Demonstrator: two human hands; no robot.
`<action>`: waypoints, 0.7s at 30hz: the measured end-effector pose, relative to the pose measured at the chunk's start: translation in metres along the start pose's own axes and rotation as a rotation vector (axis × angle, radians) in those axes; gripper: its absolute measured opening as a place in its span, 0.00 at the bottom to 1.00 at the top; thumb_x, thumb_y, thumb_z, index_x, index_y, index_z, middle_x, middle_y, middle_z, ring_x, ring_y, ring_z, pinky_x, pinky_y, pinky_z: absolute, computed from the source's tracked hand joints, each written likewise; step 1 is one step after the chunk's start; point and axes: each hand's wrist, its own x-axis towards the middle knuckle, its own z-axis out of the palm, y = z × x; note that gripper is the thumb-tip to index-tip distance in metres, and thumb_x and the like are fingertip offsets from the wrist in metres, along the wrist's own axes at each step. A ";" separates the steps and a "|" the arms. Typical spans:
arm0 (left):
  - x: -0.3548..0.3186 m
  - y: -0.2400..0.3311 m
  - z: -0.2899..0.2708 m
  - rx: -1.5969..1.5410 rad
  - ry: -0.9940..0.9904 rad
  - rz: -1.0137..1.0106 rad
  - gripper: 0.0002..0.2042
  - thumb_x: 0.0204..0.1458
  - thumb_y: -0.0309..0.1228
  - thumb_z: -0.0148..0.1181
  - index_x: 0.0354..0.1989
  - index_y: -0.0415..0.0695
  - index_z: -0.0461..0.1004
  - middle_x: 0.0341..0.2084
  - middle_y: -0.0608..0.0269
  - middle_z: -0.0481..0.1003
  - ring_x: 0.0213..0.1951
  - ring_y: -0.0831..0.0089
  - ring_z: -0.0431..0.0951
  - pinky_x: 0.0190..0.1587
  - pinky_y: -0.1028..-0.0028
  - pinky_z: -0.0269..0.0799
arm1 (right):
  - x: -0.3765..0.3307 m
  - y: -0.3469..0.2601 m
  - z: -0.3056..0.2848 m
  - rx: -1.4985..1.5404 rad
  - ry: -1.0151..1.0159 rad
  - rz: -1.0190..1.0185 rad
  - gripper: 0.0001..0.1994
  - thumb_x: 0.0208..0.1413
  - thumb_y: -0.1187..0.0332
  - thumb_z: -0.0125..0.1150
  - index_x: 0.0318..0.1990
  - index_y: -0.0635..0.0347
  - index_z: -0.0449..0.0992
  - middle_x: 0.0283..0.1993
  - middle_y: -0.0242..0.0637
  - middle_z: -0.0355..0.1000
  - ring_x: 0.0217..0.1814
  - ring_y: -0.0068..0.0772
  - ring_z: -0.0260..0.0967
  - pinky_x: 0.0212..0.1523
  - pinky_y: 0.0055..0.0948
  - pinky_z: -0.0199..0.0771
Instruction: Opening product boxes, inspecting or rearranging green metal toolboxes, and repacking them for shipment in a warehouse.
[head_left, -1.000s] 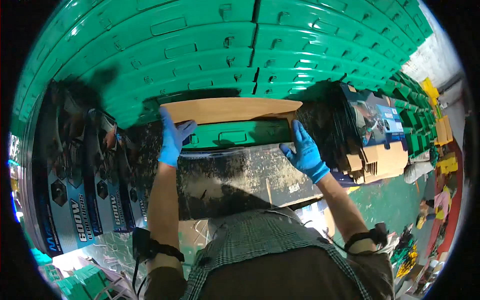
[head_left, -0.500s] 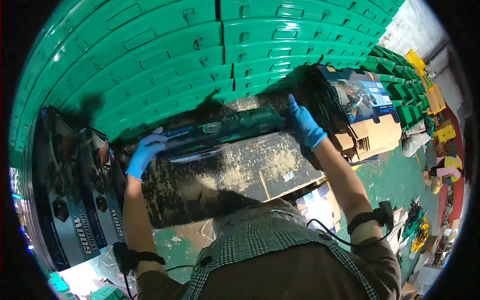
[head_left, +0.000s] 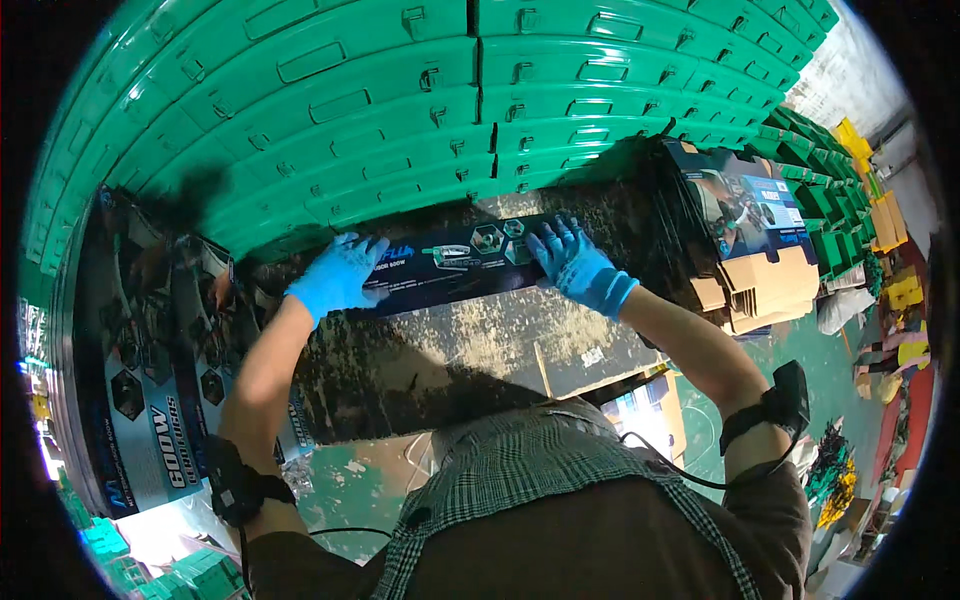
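Observation:
A long, narrow, dark printed carton lies flat on a worn table, with a pictured green tool and hexagonal photos on its upper face. My left hand, in a blue glove, grips its left end, fingers over the top and thumb along the near edge. Over the right end lies my right hand, also gloved in blue, its fingers slightly apart on the upper face and its thumb at the near side. Both palms hide the carton's ends.
Stacked green plastic cases form a wall behind the table. Flat printed cartons stand at the left. A pile of folded cartons occupies the right end. Green bins stand beyond it, and another person is at far right.
The carton, blurred and angled half a second ago, now lies still with a different printed face up. My left hand has shifted right and my right hand lower, both onto its top.

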 end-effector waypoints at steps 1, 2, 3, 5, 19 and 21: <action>0.001 -0.002 -0.003 0.003 -0.001 0.004 0.49 0.40 0.59 0.61 0.65 0.38 0.50 0.62 0.43 0.55 0.62 0.45 0.57 0.65 0.56 0.49 | -0.002 -0.001 0.004 0.001 0.000 0.004 0.32 0.54 0.53 0.52 0.62 0.65 0.58 0.60 0.58 0.59 0.63 0.60 0.56 0.62 0.58 0.51; 0.000 -0.004 -0.005 -0.148 -0.002 0.001 0.47 0.41 0.58 0.61 0.64 0.38 0.51 0.60 0.42 0.58 0.60 0.46 0.59 0.63 0.56 0.52 | -0.004 -0.002 0.008 -0.129 -0.061 -0.045 0.29 0.55 0.58 0.49 0.61 0.68 0.58 0.60 0.58 0.60 0.62 0.63 0.56 0.62 0.60 0.51; -0.001 -0.004 -0.008 -0.299 -0.004 -0.005 0.46 0.42 0.57 0.60 0.64 0.37 0.52 0.58 0.41 0.62 0.59 0.46 0.62 0.61 0.56 0.56 | -0.005 -0.001 0.011 -0.260 -0.121 -0.097 0.27 0.56 0.63 0.46 0.60 0.72 0.58 0.60 0.58 0.61 0.62 0.66 0.56 0.61 0.61 0.52; -0.006 0.003 0.008 -0.281 0.157 0.037 0.43 0.44 0.56 0.59 0.63 0.39 0.54 0.55 0.41 0.64 0.56 0.46 0.64 0.60 0.55 0.57 | 0.001 0.014 0.017 -0.116 0.069 -0.061 0.24 0.51 0.68 0.47 0.56 0.71 0.63 0.55 0.55 0.67 0.58 0.60 0.62 0.59 0.54 0.60; -0.016 0.029 0.040 -0.162 0.350 -0.055 0.50 0.41 0.55 0.60 0.67 0.35 0.43 0.65 0.44 0.46 0.67 0.48 0.43 0.67 0.57 0.42 | -0.016 -0.008 0.002 0.420 0.137 0.116 0.35 0.50 0.57 0.59 0.66 0.53 0.54 0.66 0.49 0.53 0.70 0.53 0.46 0.69 0.54 0.36; -0.018 0.033 0.050 -0.178 0.375 -0.060 0.55 0.36 0.63 0.59 0.67 0.37 0.44 0.65 0.42 0.46 0.67 0.46 0.42 0.68 0.53 0.36 | -0.018 -0.025 -0.003 0.409 0.201 0.141 0.34 0.50 0.59 0.59 0.65 0.51 0.56 0.64 0.48 0.55 0.69 0.52 0.46 0.68 0.56 0.35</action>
